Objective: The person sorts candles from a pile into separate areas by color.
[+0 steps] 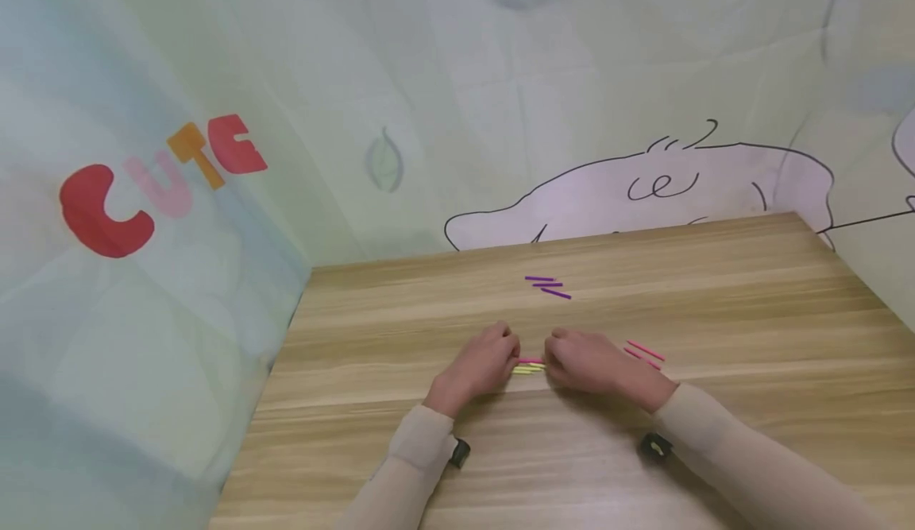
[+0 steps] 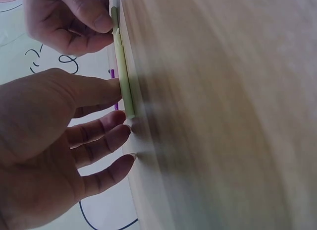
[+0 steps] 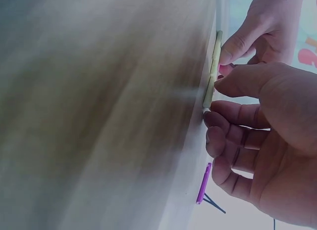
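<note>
On a table, left hand at nine o'clock, right hand at three are hiding pink stick ends; I can't tell grips.

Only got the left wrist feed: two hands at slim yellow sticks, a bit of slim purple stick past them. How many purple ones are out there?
Observer: Three. In the head view the slim purple sticks lie in a loose group, beyond the yellow sticks.
Operator: Anything past the right hand that my feed misses?
Observer: Yes, two slim pink sticks lie to the right of the right hand.
Operator: Forearms bare or covered?
Observer: Covered: long pale beige sleeves run down to about the wrists.
</note>
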`<state>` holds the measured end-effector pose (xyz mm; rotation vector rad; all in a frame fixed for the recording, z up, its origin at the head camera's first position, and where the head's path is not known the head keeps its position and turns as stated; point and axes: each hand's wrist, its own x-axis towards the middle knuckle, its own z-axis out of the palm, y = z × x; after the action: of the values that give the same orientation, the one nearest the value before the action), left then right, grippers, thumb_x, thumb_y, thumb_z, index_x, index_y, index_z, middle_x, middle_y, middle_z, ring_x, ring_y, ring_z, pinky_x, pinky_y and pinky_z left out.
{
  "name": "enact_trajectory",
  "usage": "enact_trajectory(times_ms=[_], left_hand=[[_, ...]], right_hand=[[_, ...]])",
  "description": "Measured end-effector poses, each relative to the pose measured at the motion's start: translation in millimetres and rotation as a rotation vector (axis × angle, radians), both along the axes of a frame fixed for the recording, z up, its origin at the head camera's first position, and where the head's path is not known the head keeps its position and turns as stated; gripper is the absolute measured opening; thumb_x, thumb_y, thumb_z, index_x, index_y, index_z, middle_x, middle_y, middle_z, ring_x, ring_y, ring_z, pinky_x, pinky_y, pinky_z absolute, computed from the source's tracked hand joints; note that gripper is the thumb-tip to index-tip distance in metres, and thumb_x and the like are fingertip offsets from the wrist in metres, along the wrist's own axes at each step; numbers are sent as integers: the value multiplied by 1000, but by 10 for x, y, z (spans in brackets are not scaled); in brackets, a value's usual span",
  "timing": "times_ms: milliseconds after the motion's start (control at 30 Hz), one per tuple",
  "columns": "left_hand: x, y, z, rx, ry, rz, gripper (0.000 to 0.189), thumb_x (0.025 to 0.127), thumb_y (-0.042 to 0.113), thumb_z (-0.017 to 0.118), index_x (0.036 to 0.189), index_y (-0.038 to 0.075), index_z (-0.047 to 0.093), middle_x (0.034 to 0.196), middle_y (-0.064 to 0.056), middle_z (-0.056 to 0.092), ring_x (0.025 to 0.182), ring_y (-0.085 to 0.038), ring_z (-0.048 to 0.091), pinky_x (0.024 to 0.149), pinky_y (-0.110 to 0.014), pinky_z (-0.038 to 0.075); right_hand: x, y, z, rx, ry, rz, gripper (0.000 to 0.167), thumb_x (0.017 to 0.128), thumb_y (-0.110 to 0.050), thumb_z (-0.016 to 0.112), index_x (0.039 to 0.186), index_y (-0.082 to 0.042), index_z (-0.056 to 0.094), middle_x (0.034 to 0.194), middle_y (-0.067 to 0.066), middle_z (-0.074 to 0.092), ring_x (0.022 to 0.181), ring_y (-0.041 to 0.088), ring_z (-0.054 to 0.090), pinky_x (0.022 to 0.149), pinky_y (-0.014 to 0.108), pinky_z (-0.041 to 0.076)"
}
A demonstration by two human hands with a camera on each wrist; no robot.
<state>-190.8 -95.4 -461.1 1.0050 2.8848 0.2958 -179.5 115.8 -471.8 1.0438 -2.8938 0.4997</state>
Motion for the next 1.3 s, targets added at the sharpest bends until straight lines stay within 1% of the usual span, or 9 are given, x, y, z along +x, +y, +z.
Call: enact_trajectory(times_ms=[267,500,800,1067,1300], left_hand=[[-3,-6,31,8,-29,8,8,99,15,62,96,10,67,99,-2,54,84,-14,52,75,-28,48],[5,-1,10,2,-11,-1,9,100,16,60,97,11,67,98,-1,54,84,-14,52,75,-27,47],[11,8,14,15,-18,4,9,100,17,62,95,11,66,97,-1,53,84,-14,51,75,-28,47],[3,7,-7,25,-24,9,9,100,18,63,96,12,66,97,0,52,83,-13,50,74,-27,47],[6,7,14,35,-21,-3,9,99,18,63,95,11,67,96,-1,53,84,-15,51,75,-29,47]], right_hand=[[-50,-47,19,5,5,25,12,88,-13,66,78,-12,61,74,-4,50,60,11,47,53,30,45],[-48,-78,36,18,-28,24,11,90,-12,66,79,-10,63,73,-3,50,60,11,46,54,29,45],[-63,-98,36,24,-28,17,13,90,-10,66,78,-10,61,72,-3,49,59,12,45,52,30,44],[-75,-114,21,39,-48,10,13,93,-11,66,80,-8,62,73,-1,50,61,13,46,54,30,45],[-53,-113,26,34,-23,14,16,93,-11,65,78,-8,59,73,-1,50,61,15,48,55,32,46]])
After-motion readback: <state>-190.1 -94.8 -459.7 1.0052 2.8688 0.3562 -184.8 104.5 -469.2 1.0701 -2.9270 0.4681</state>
